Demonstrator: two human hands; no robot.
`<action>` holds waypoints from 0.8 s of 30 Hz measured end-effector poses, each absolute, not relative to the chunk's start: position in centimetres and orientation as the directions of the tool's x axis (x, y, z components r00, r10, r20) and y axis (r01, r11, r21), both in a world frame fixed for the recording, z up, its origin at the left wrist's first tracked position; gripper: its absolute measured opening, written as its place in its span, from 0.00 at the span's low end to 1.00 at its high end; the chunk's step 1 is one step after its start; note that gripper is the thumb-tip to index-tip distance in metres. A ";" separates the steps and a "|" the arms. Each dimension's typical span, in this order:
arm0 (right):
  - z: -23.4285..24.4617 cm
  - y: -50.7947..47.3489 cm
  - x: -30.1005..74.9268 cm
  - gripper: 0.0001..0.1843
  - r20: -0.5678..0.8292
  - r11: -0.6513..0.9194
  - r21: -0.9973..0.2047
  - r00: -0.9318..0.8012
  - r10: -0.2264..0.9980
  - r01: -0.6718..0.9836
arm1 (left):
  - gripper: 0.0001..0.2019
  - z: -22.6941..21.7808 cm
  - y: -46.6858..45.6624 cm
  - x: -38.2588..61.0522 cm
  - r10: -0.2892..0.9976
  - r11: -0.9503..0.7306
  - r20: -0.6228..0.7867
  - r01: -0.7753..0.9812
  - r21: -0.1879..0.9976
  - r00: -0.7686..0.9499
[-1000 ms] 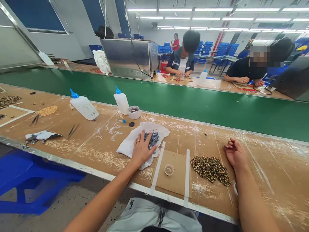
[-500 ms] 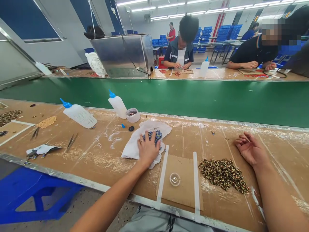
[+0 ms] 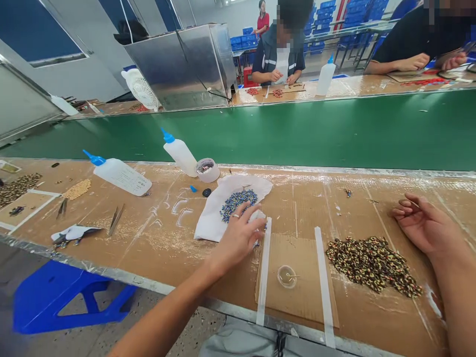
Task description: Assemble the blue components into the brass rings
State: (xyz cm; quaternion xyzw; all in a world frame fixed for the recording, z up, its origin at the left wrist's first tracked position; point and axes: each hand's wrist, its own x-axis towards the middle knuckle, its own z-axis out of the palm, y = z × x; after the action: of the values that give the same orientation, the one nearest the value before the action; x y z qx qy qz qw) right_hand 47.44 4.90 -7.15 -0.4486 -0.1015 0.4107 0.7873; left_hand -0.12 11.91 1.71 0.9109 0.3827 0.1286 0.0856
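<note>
My left hand (image 3: 238, 235), with a ring on one finger, rests at the near right corner of a white cloth (image 3: 219, 218), fingers pinched together at its edge; whether they grip anything is hidden. A heap of small blue pieces (image 3: 238, 201) lies on the cloth just beyond the fingers. My right hand (image 3: 424, 223) lies palm-up on the bench with fingers loosely curled and nothing in it. Beside it to the left lies a pile of brown-and-yellow spotted rings (image 3: 372, 265). A small clear dish (image 3: 287, 275) sits on the cardboard pad (image 3: 297, 297) between two white strips.
Two white squeeze bottles with blue caps (image 3: 121, 174) (image 3: 181, 153) and a tape roll (image 3: 207, 170) stand further back. Tweezers (image 3: 116, 219) lie at left. A green conveyor belt (image 3: 297, 134) runs behind the bench; people work on its far side. A blue stool (image 3: 67, 302) stands below left.
My left hand slid off the blue pieces toward the cloth's near right corner and closed its fingers. The view tilted down and shifted; my right hand stayed where it lay.
</note>
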 end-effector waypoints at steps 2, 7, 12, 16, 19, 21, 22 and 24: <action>-7.1 4.8 47.4 0.05 -0.214 0.270 -0.787 0.656 0.724 -0.554 | 0.12 1.4 11.8 0.0 0.701 -0.707 0.159 0.648 0.285 0.695; -6.8 4.5 47.3 0.06 -0.202 0.270 -0.804 0.670 0.714 -0.530 | 0.13 1.8 13.1 1.5 0.559 -0.813 -0.014 0.552 0.188 0.829; -6.5 4.5 47.2 0.06 -0.180 0.237 -0.833 0.650 0.738 -0.500 | 0.05 2.3 12.5 2.7 0.736 -0.670 -0.032 0.735 0.105 0.676; -6.4 4.8 47.1 0.03 -0.170 0.214 -0.851 0.638 0.751 -0.480 | 0.04 1.0 11.5 3.8 0.805 -0.584 -0.046 0.803 0.122 0.592; -6.4 4.9 47.1 0.02 -0.158 0.196 -0.870 0.632 0.759 -0.453 | 0.07 0.6 11.4 4.5 0.791 -0.599 -0.057 0.791 0.126 0.609; -6.4 4.9 47.1 0.05 -0.139 0.187 -0.886 0.629 0.765 -0.424 | 0.08 0.8 11.3 4.8 0.781 -0.611 -0.055 0.779 0.137 0.622; -6.3 4.8 47.1 0.07 -0.127 0.180 -0.896 0.625 0.770 -0.405 | 0.09 1.1 11.2 4.8 0.779 -0.613 -0.050 0.777 0.143 0.625; -6.2 4.8 47.1 0.11 -0.098 0.162 -0.922 0.616 0.782 -0.352 | 0.09 1.6 10.7 4.4 0.780 -0.614 -0.035 0.774 0.154 0.625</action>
State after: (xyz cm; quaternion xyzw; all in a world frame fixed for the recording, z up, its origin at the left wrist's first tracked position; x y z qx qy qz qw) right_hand 47.08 4.85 -6.25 -0.5193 -0.2068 0.3865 0.7336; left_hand 4.41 10.65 1.61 0.8981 0.4326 0.0179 0.0774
